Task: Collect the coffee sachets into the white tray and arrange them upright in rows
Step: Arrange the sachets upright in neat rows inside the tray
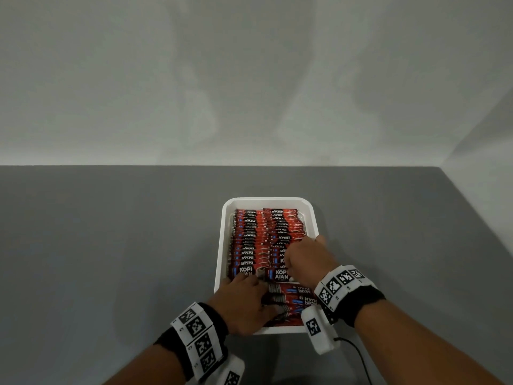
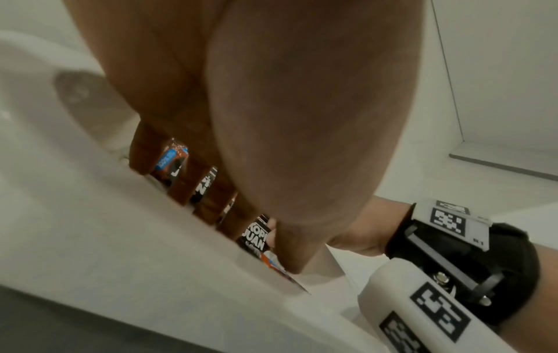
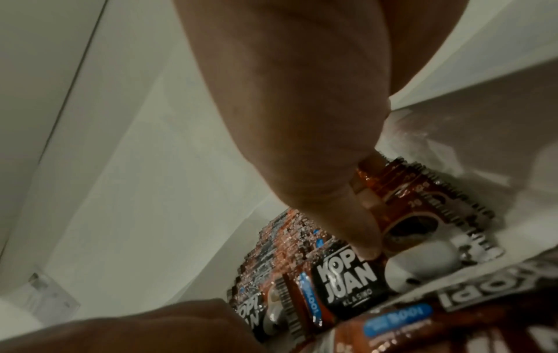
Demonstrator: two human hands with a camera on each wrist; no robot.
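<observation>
The white tray (image 1: pixel 222 245) holds two rows of upright red coffee sachets (image 1: pixel 255 234), and several more sachets (image 1: pixel 291 300) lie flat at its near end. My left hand (image 1: pixel 247 298) rests at the tray's near left corner. Its straight fingers (image 2: pixel 208 205) press against the front sachet (image 2: pixel 256 236) of the left row. My right hand (image 1: pixel 302 257) is curled over the near part of the right row. In the right wrist view its thumb (image 3: pixel 362 234) and a finger pinch the top of a tilted sachet (image 3: pixel 422 205) beside the front upright sachet (image 3: pixel 347 284).
The tray sits on a grey table (image 1: pixel 111 245) with a pale wall behind and a table edge at the far right. A black cable (image 1: pixel 358 354) runs from the right wrist unit over the table's near side.
</observation>
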